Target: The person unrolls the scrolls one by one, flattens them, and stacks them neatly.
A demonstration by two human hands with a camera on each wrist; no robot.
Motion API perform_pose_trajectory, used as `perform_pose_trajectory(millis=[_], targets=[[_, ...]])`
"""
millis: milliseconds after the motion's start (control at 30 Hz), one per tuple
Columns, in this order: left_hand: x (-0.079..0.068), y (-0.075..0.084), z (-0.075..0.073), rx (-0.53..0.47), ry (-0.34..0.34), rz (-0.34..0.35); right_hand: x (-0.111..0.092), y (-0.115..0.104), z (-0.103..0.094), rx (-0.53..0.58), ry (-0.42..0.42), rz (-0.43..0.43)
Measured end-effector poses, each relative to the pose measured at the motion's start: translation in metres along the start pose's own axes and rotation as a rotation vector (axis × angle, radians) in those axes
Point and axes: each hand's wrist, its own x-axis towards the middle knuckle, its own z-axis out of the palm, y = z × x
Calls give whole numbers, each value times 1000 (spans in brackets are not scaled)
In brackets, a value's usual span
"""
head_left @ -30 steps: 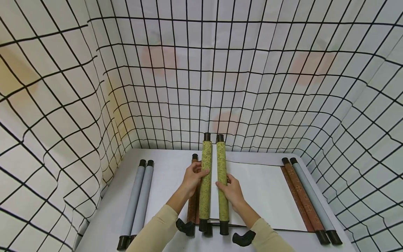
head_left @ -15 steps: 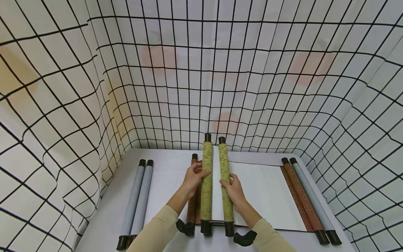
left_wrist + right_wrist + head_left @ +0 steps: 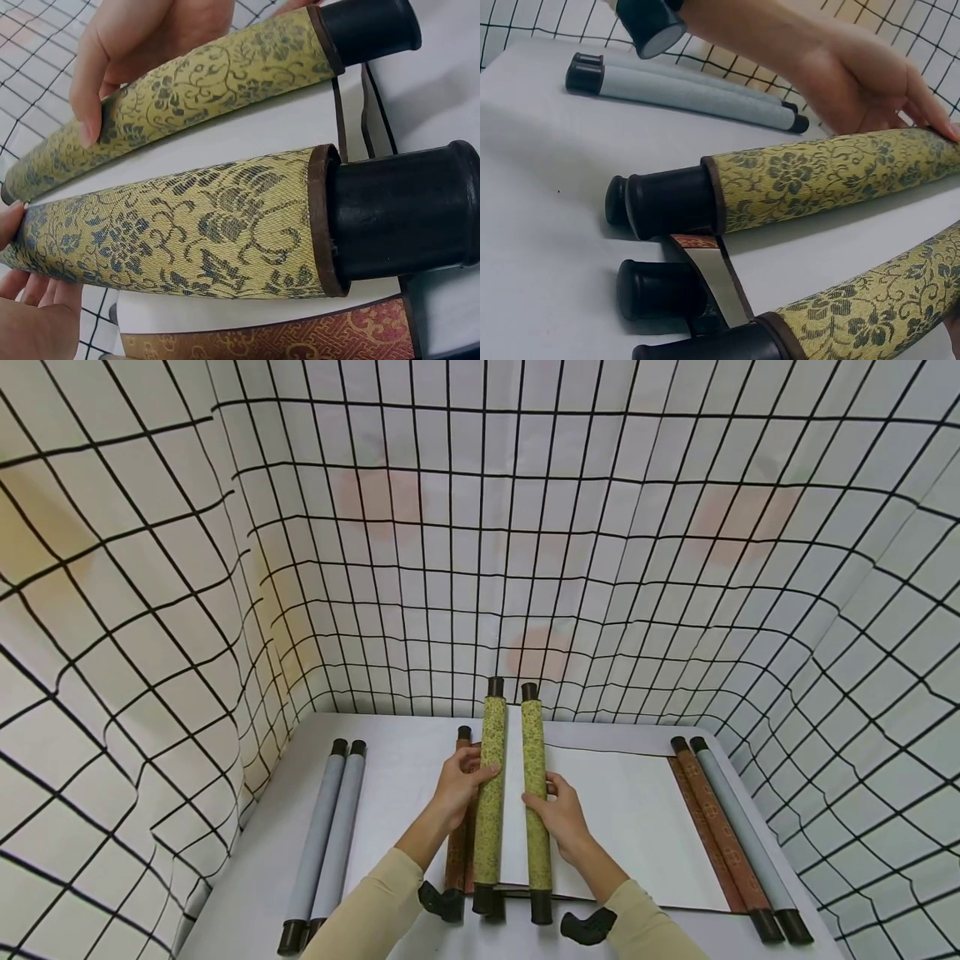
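The yellow scroll is only a little open: its two brocade rollers stand close and almost parallel over the middle of the worktop (image 3: 390, 752), with a narrow strip of white paper (image 3: 512, 810) between them. The left hand (image 3: 456, 787) has its grip clamped around the left roller (image 3: 490, 793), thumb on top and fingers curled behind it. The right hand (image 3: 561, 814) holds the right roller (image 3: 535, 802) in the same way, its fingers wrapped on the outer side. In the left wrist view the left roller (image 3: 187, 232) fills the front with its black end knob (image 3: 409, 214), and the right roller (image 3: 195, 90) lies behind it with the right hand's fingers (image 3: 94, 97) laid over it. Under the yellow scroll lies a red scroll (image 3: 705, 814), already spread wide, with one roller at the right and one under the left hand (image 3: 459, 852). A grey scroll (image 3: 330, 835) rests rolled at the left of the worktop, and another grey roller (image 3: 746, 835) lies just beside the red one at the right. I judge the opening of the yellow scroll is at the start, and nearly all the spreading is left to do
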Motion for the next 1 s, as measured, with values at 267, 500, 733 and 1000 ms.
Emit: perform_pose_trajectory(millis=[267, 500, 733, 1000], targets=[[2, -1, -4, -12, 36, -8, -2, -2, -4, 15, 4, 22], [1, -2, -4, -4, 20, -4, -6, -1, -1, 76, -9, 31], [-3, 5, 0, 9, -12, -11, -6, 2, 1, 48, -20, 12], [0, -2, -3, 2, -9, -6, -6, 6, -4, 72, 19, 52]])
